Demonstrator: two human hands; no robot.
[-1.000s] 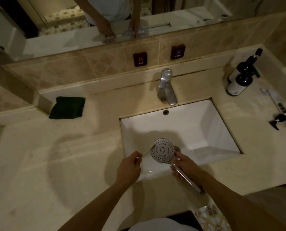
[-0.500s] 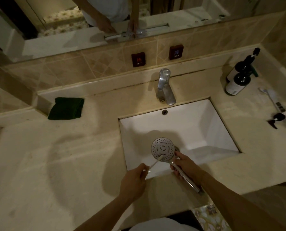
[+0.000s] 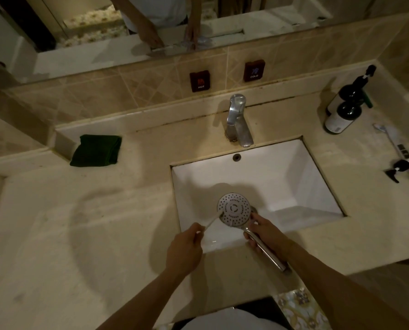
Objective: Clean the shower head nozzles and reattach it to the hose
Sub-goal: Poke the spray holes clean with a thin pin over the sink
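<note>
- The shower head (image 3: pixel 234 212) was held face-up over the near part of the sink (image 3: pixel 294 177), off its hose; no hose was in view.
- The right hand (image 3: pixel 267 232) had its fingers wrapped round the chrome handle just below the head.
- The left hand (image 3: pixel 183 250) pinched a thin white brush (image 3: pixel 212 219), its tip touching the face's lower-left rim.
- Good scrubbing probably called for short strokes, row by row, the handle kept steady and the face turned to bring up untouched nozzles.
- The basin's near edge sat close under both hands; the counter (image 3: pixel 79 234) to the left offered broad open room.
- The faucet (image 3: pixel 238 120) stood well apart behind.
</note>
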